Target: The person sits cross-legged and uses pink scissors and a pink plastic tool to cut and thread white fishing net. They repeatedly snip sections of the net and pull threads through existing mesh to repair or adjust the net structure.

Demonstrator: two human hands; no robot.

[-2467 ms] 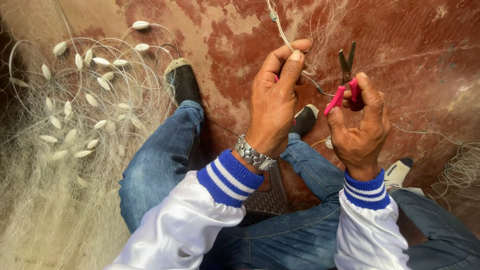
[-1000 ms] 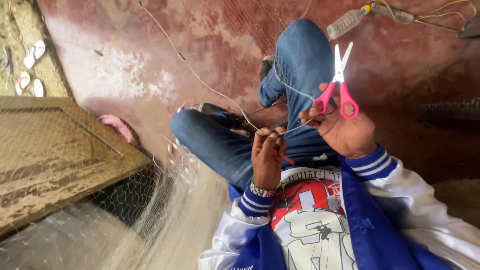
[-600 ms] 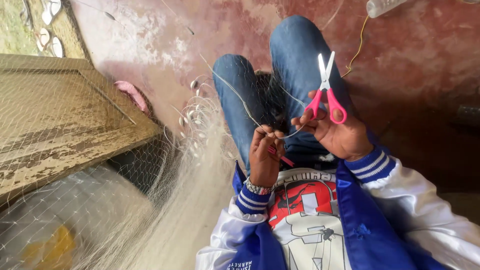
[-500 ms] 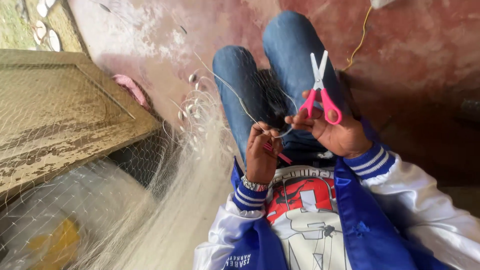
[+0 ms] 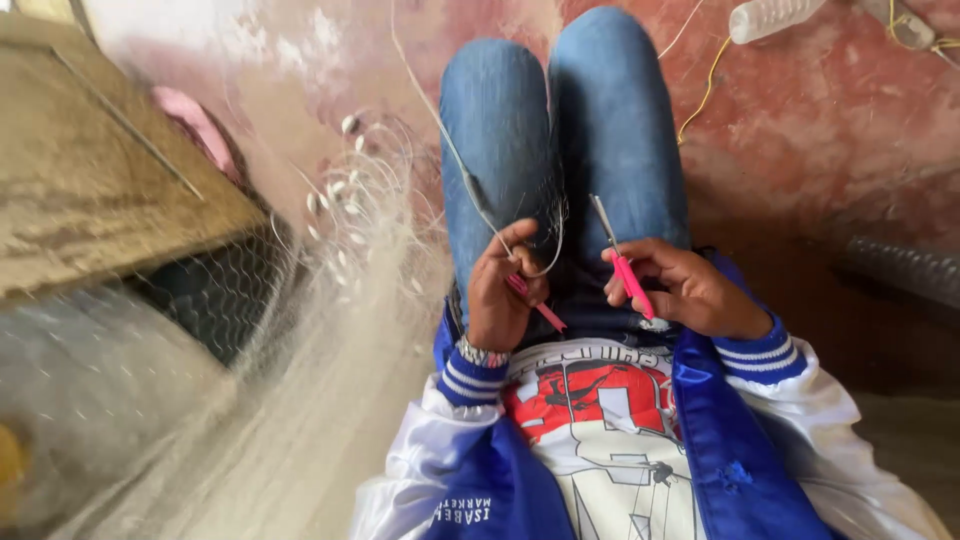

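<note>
Head view: left hand [image 5: 500, 290] clenched on pink netting needle [image 5: 537, 303], right hand [image 5: 690, 290] gripping pink scissors [image 5: 622, 262].

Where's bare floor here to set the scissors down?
Bare red floor lies right of the knees, below the plastic bottle. Left is crowded: fishing net beside the wire-mesh crate. Right hand holds the scissors.

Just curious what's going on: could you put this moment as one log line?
left hand: pinches net line, pink netting needle | right hand: holds pink scissors | fishing net: heaped beside jeans-clad knees
</note>
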